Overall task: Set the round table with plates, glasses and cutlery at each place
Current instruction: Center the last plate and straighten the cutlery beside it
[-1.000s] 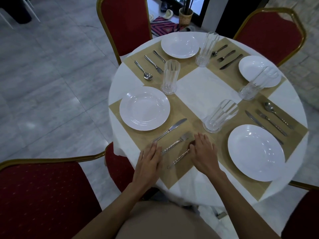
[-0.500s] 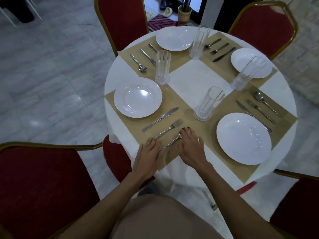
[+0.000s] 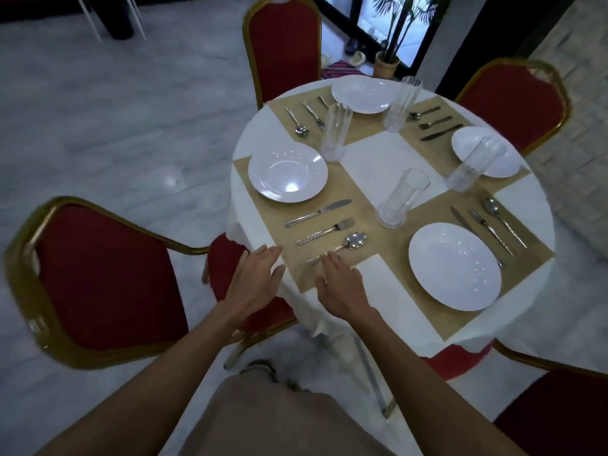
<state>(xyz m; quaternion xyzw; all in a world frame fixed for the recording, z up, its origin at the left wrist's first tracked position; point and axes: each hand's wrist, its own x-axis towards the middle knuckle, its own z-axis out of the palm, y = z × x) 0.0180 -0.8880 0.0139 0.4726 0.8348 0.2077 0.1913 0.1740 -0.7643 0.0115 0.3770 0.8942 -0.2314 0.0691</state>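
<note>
Both hands off the cutlery now, left hand (image 3: 255, 278) and right hand (image 3: 342, 284) fingers released, spoon (image 3: 342, 246) uncovered on bench (image 3: 388, 284); all four places look set.

Four places are laid around the table (image 3: 388, 159), one mat to each.

On the near-left mat (image 3: 358, 209) a plate (image 3: 288, 172) is set towards the left edge, with knife (image 3: 317, 213), fork (image 3: 325, 231) and spoon (image 3: 339, 247) ranged beside it towards the near edge. A glass (image 3: 399, 199) is stood near the table's centre, behind the near-right plate (image 3: 455, 265). Both hands (image 3: 253, 278) (image 3: 342, 284) are held at the near edge.
</note>
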